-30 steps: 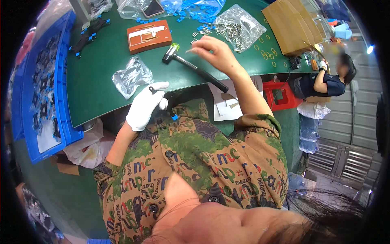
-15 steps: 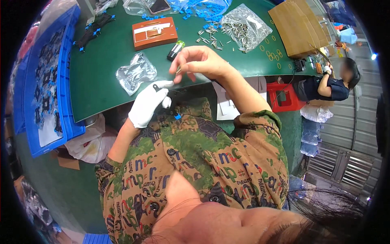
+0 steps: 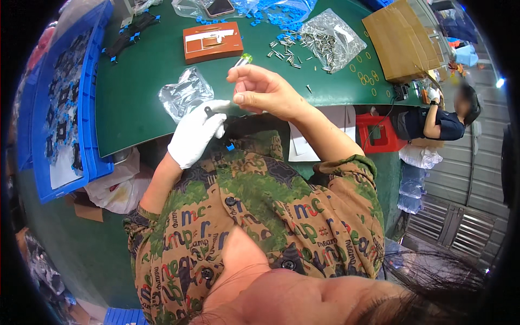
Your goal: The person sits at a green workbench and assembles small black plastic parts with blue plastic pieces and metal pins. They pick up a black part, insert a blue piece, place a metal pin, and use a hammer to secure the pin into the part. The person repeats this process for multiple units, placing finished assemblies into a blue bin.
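Note:
My left hand [image 3: 195, 135], in a white glove, is closed on a black plastic part [image 3: 208, 112] at the table's front edge. One dark end of it pokes out between the gloved fingers; most of the rest is hidden by the glove or lost against the dark background. A small blue clip [image 3: 231, 147] shows just below that hand. Just to the right, my bare right hand [image 3: 265, 95] hovers with its fingers loosely curled and thumb and forefinger apart. I see nothing between them. A single screw [image 3: 309, 88] lies on the table beyond my right wrist.
A clear plastic bag [image 3: 184, 95], an orange-brown box [image 3: 213, 51] and a green-ended screwdriver [image 3: 246, 58] lie ahead. Farther right are a bag of metal screws [image 3: 330, 46] and a carton [image 3: 401, 40]. A blue crate [image 3: 89, 103] of black parts stands left. A co-worker [image 3: 441, 116] sits far right.
My right hand has opened its finger pinch, and the small metal piece in it no longer shows. It has shifted slightly right and down. My left hand keeps its hold.

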Tool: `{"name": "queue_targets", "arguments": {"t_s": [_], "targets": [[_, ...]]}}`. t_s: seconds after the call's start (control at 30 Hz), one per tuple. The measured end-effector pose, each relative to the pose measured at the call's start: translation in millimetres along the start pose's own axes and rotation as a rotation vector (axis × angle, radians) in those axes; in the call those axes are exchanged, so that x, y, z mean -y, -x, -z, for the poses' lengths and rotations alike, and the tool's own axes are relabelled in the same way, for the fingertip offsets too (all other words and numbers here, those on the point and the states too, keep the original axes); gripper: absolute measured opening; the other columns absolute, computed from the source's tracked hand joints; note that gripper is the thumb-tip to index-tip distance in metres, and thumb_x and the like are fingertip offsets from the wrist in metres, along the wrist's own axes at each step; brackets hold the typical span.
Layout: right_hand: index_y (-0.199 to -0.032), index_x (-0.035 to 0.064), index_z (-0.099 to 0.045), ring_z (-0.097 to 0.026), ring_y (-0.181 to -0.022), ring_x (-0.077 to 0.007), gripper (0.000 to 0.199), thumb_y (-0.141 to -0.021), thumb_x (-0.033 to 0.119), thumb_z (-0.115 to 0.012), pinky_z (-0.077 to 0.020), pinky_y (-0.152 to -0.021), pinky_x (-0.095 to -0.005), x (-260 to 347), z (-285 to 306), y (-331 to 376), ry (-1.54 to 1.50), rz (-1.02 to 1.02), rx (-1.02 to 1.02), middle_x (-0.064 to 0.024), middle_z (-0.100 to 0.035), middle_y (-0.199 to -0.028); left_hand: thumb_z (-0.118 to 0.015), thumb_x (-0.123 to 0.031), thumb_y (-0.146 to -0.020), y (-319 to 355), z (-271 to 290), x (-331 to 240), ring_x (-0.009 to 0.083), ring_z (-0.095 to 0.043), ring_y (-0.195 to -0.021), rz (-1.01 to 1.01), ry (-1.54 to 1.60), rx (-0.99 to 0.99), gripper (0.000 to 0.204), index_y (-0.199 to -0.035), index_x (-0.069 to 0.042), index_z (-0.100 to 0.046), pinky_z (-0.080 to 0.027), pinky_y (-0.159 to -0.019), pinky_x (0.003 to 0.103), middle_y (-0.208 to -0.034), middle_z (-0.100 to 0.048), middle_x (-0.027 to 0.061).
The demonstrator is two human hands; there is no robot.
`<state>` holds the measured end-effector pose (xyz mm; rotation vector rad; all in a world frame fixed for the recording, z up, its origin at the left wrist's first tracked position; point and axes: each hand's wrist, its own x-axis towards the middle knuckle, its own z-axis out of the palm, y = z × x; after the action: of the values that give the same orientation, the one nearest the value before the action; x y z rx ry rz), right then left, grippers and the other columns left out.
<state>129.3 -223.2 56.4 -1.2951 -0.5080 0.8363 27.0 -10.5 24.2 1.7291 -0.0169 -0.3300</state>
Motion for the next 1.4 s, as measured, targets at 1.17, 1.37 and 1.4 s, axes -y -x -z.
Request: {"name": "queue_targets", "arguments": {"t_s": [1.17, 1.37, 1.4], "targets": [[-0.095, 0.0042, -0.063, -0.062, -0.073, -0.0187, 0.022, -0.094, 0.022, -0.076, -0.0507, -0.068, -0.033, -6.3, -25.9, 1.3, 0.719, 0.279, 0.013, -0.0071, -0.065, -0.082, -0.056, -0.031, -0.099, 2.0, -3.0, -11.6, 0.0407, -0.066, -0.085, -0.297, -0.706, -0.165, 0.026, -0.104, -0.007, -0.067, -0.052, -0.074, 0.05, -0.087, -0.069, 0.0181], [-0.095, 0.0069, -0.063, -0.065, -0.07, -0.0282, 0.02, -0.088, 0.018, -0.078, -0.0524, -0.061, -0.0381, -16.5, -34.5, -0.4, 1.136, 0.757, -0.126, -0.0073, -0.06, -0.079, -0.055, -0.025, -0.099, 0.9, -3.5, -7.6, 0.0428, -0.066, -0.087, -0.31, -0.59, -0.135, 0.024, -0.103, -0.004, -0.066, -0.052, -0.075, 0.049, -0.088, -0.069, 0.021], [-0.095, 0.0075, -0.063, -0.065, -0.07, -0.0294, 0.02, -0.087, 0.018, -0.078, -0.0524, -0.059, -0.0387, -18.5, -35.2, -1.1, 1.204, 0.842, -0.14, -0.0072, -0.059, -0.078, -0.055, -0.024, -0.1, 1.4, -4.0, -7.7, 0.0429, -0.066, -0.088, -0.313, -0.541, -0.113, 0.023, -0.102, -0.003, -0.065, -0.051, -0.076, 0.049, -0.088, -0.068, 0.0216]]}}
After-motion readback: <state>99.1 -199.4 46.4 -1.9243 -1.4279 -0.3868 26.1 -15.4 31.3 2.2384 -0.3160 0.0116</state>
